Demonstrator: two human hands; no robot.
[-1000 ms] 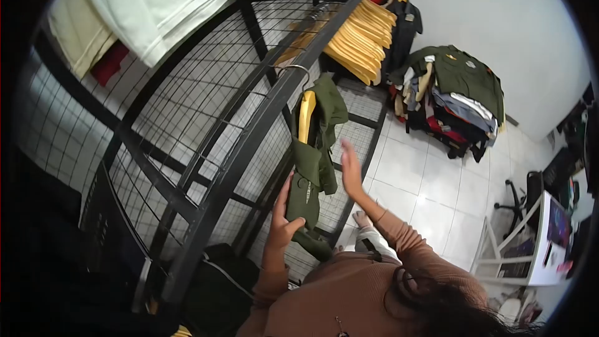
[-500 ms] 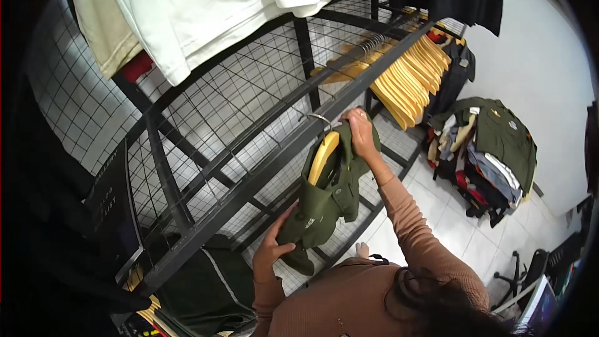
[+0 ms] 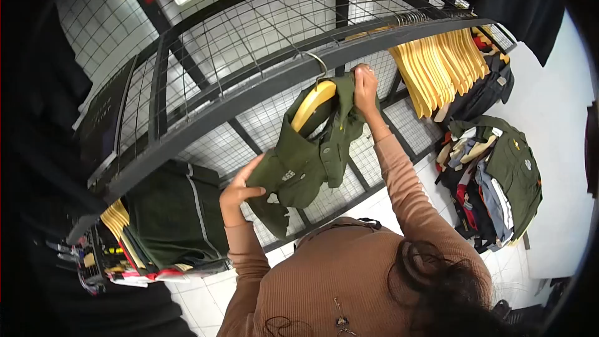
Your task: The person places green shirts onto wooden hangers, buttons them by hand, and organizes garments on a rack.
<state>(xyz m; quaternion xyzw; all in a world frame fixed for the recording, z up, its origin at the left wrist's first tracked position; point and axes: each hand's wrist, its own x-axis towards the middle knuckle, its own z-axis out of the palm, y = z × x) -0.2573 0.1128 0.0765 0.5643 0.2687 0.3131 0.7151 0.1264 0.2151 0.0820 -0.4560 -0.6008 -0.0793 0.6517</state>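
A dark green polo shirt (image 3: 302,165) hangs on a wooden hanger (image 3: 313,105), whose metal hook (image 3: 319,65) is at the black rail. The shirt's collar is spread around the hanger, buttons show down its front, and pale lettering marks one side. My left hand (image 3: 240,190) grips the shirt at its left side, thumb in front and fingers partly behind the cloth. Up at the opposite shoulder, near the rail, my right hand (image 3: 365,90) is closed on the shirt's fabric. One end of the hanger is hidden inside the shirt.
Bare wooden hangers (image 3: 440,72) crowd the rail (image 3: 249,87) at right. A heap of folded clothes (image 3: 493,181) stands on the right by the wall. Dark garments (image 3: 168,218) hang at lower left, and a black sign (image 3: 106,118) stands at left. Wire mesh (image 3: 262,19) backs the rack.
The view has shifted, so the rack appears higher and more level. Both hands still hold the shirt, which is now spread wider, with its front and lettering showing more.
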